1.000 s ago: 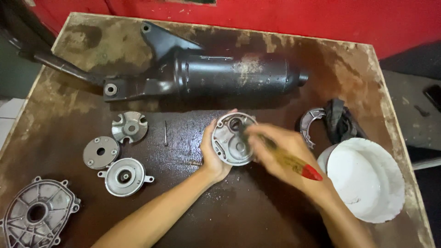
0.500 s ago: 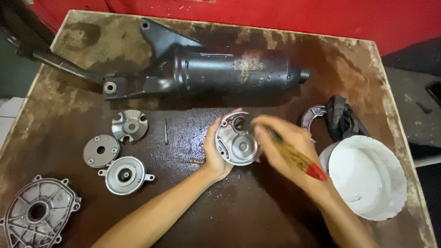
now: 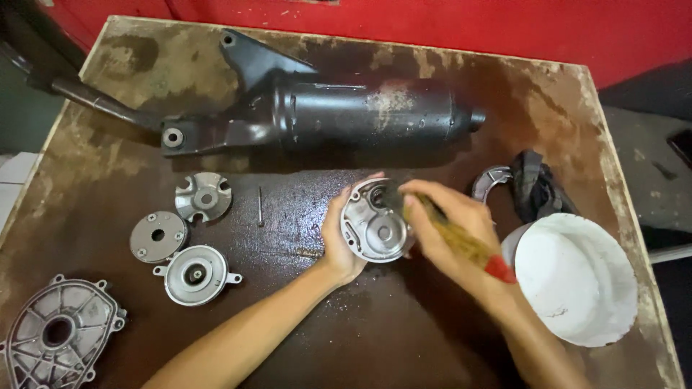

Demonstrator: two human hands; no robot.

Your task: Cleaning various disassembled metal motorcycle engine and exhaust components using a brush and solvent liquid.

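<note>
Bench (image 3: 303, 346): dark, oil-stained, carrying all parts.
Black exhaust muffler (image 3: 346, 115): laid lengthwise at the far edge, apart from the hands.
White bowl (image 3: 577, 277): just beside the right wrist.
Round metal housing (image 3: 375, 223): tilted up off the bench, open face toward the brush.
Left hand (image 3: 339, 241): fingers clasp the housing's rim.
Right hand (image 3: 447, 227): fingers closed around a red-handled brush (image 3: 461, 241), bristles inside the housing.

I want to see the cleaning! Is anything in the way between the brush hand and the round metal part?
Nothing visible. The right hand puts its brush straight into the round metal part, which the left hand holds.
</note>
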